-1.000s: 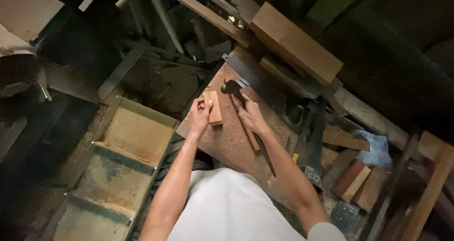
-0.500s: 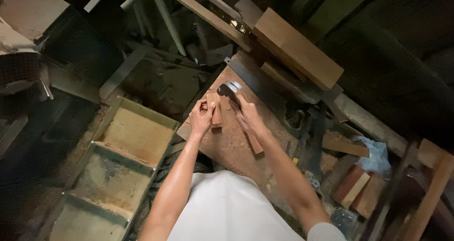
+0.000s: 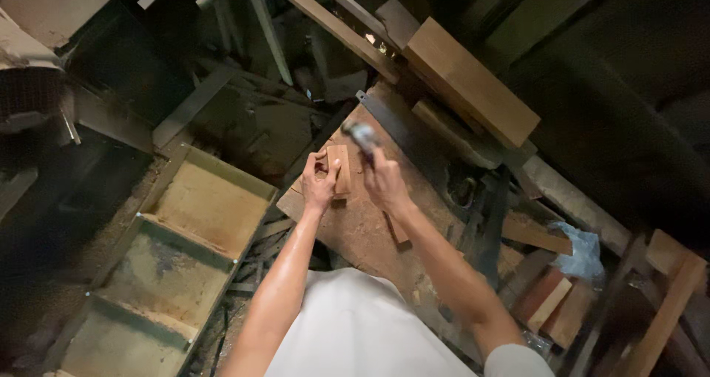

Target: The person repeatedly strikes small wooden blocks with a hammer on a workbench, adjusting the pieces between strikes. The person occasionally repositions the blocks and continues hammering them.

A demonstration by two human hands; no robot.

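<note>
Head view, left hand (image 3: 319, 184) gripping small wood block (image 3: 339, 168), right hand (image 3: 383, 182) clenching hammer (image 3: 362, 139) (head blurred)

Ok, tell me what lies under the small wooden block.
The small wooden block rests on the reddish-brown wooden board, steadied by the left hand. The surface directly beneath it is covered.

A small rectangular wooden block (image 3: 339, 168), light brown, is stood on edge on the worn wooden surface (image 3: 355, 229). A hammer (image 3: 361, 136) with a blurred metal head is raised just beside the block's upper right.
</note>
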